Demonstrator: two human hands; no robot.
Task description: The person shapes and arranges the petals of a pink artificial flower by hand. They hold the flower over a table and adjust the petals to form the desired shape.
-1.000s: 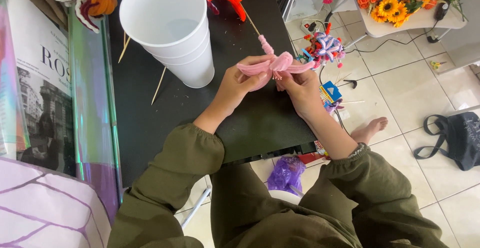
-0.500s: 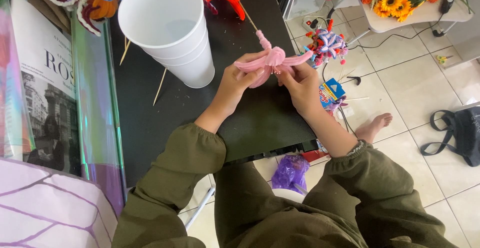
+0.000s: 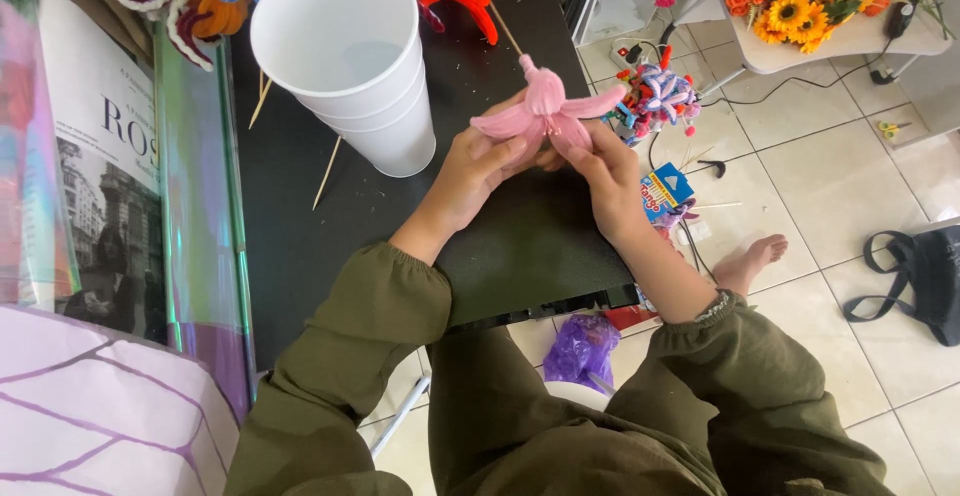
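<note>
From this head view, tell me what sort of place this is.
Probably a home craft corner for making fuzzy-wire flowers. Both hands, left hand and right hand, hold a pink flower over a black table; a finished bouquet sits nearby, above a tiled floor.

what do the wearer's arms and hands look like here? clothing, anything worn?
Both arms wear loose olive-green long sleeves with gathered elastic cuffs, pushed up the forearms. The left hand and right hand are bare: no gloves, no rings visible. A thin beaded bracelet sits at the right cuff.

Black bag (image 3: 925, 281) cut by edge
</note>
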